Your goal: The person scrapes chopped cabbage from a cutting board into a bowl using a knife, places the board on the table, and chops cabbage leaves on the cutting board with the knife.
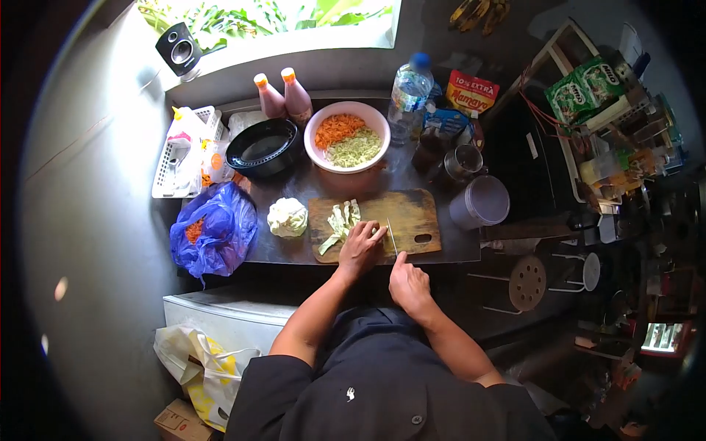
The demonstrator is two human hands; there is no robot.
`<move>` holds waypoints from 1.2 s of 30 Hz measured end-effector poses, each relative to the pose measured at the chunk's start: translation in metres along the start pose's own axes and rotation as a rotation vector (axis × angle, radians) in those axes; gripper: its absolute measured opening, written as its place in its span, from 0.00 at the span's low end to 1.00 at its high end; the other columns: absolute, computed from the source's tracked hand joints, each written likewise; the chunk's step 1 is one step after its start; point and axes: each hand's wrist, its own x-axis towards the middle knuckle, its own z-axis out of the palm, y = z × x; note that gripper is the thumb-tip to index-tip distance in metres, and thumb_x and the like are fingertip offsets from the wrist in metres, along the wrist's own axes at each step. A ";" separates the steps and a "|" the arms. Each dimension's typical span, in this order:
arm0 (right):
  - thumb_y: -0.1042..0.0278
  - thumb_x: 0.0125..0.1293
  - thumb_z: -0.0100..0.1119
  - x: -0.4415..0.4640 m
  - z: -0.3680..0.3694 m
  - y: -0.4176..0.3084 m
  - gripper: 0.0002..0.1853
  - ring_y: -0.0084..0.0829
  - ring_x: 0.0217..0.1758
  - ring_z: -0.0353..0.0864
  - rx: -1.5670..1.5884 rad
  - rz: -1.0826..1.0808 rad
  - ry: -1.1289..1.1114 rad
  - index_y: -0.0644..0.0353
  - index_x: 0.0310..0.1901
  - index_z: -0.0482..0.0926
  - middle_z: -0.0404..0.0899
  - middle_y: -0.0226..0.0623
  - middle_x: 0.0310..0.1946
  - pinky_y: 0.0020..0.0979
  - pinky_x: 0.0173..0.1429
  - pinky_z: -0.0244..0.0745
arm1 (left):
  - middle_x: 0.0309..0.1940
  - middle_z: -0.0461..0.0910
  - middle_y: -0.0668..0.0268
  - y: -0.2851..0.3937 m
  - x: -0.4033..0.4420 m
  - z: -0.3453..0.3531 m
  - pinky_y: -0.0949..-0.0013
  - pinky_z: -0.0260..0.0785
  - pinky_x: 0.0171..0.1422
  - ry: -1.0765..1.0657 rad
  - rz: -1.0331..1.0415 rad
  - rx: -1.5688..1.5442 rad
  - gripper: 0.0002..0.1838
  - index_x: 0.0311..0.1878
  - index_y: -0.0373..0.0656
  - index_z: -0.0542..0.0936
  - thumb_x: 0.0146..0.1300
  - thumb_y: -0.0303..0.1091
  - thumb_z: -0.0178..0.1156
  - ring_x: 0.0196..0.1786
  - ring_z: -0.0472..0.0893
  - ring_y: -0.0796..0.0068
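On the wooden cutting board (413, 209) lie pale green cut cabbage strips (340, 224). My left hand (360, 248) presses down at the middle of the board, fingers curled over a piece of cabbage that is mostly covered by them. Just to its right, a knife (392, 237) stands edge-down with its thin blade pointing away from me. Its handle is hidden inside my right hand (410, 285), which is closed around it at the board's front edge. Left of the board sits a larger chunk of cabbage (287, 217).
Behind the board stands a pink basin (312, 151) of shredded carrot and pale green shreds. Nearby are a black bowl (265, 165), a blue plastic bag (235, 228), two pink bottles (296, 99), a water bottle (409, 95), a glass mug (463, 162) and a lidded tub (482, 202).
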 end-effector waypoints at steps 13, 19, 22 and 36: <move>0.73 0.69 0.51 0.031 0.033 0.010 0.11 0.51 0.36 0.89 -0.009 -0.051 0.041 0.67 0.49 0.67 0.86 0.53 0.31 0.46 0.40 0.85 | 0.53 0.77 0.63 -0.007 -0.003 0.000 0.60 0.69 0.62 -0.017 0.069 -0.014 0.22 0.56 0.47 0.78 0.56 0.31 0.62 0.58 0.75 0.60; 0.73 0.68 0.52 0.032 0.011 0.009 0.12 0.52 0.40 0.89 0.007 -0.061 -0.033 0.66 0.50 0.65 0.86 0.55 0.35 0.47 0.43 0.85 | 0.50 0.79 0.62 -0.005 -0.003 0.004 0.58 0.71 0.59 0.056 0.043 -0.041 0.18 0.52 0.44 0.80 0.56 0.31 0.64 0.55 0.76 0.58; 0.73 0.68 0.53 0.028 0.027 0.010 0.14 0.51 0.39 0.89 -0.014 -0.077 -0.054 0.67 0.52 0.65 0.86 0.55 0.35 0.46 0.43 0.85 | 0.49 0.79 0.62 -0.003 -0.001 0.000 0.58 0.71 0.59 0.066 0.051 -0.037 0.18 0.51 0.44 0.79 0.55 0.31 0.64 0.55 0.77 0.59; 0.73 0.63 0.61 0.042 0.036 0.009 0.19 0.49 0.42 0.90 -0.022 -0.076 -0.007 0.68 0.51 0.64 0.87 0.55 0.35 0.43 0.45 0.86 | 0.52 0.81 0.63 -0.005 -0.006 -0.003 0.60 0.70 0.59 0.031 0.093 -0.012 0.17 0.53 0.43 0.79 0.60 0.34 0.63 0.57 0.79 0.61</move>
